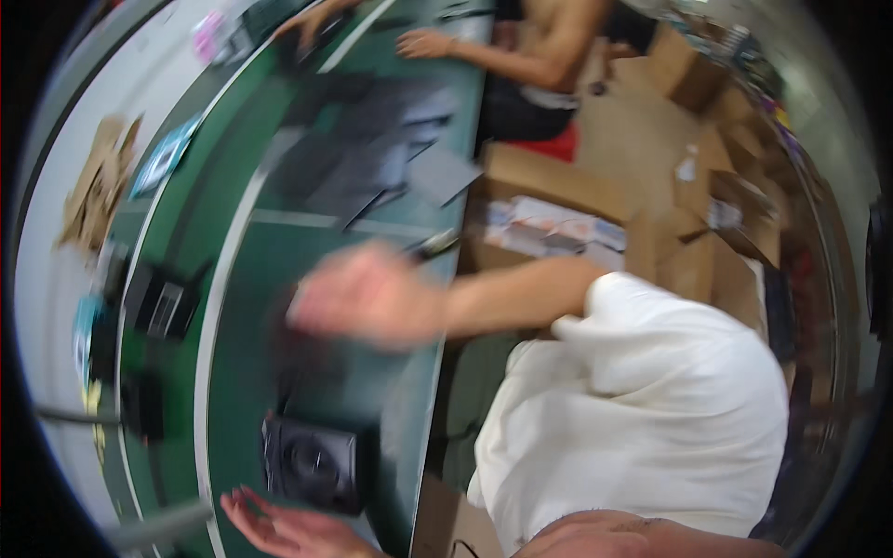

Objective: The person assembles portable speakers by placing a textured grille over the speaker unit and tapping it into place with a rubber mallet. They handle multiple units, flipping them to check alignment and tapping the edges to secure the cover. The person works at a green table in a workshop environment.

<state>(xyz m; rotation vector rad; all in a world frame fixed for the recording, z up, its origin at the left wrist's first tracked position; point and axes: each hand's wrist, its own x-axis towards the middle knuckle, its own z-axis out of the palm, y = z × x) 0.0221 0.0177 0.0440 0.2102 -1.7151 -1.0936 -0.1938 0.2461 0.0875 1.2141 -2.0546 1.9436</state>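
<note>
My left hand (296,534) is at the bottom edge, fingers stretched out and apart, with nothing seen in it. Close beyond its fingers lies a black square item (312,463) with a round centre, resembling a small speaker, on the green work surface (395,395). My right hand (372,296) reaches across the middle above that surface. Motion smears its fingers, so their grip is unclear. A dark reddish blur shows just below this hand; I cannot make out what it is.
Dark and grey flat sheets (442,174) lie piled farther up the table. Black boxes (165,302) sit on the green strip at left. Open cardboard cartons (549,172) stand along the right side. At the top, a co-worker's hand (426,43) rests on the table.
</note>
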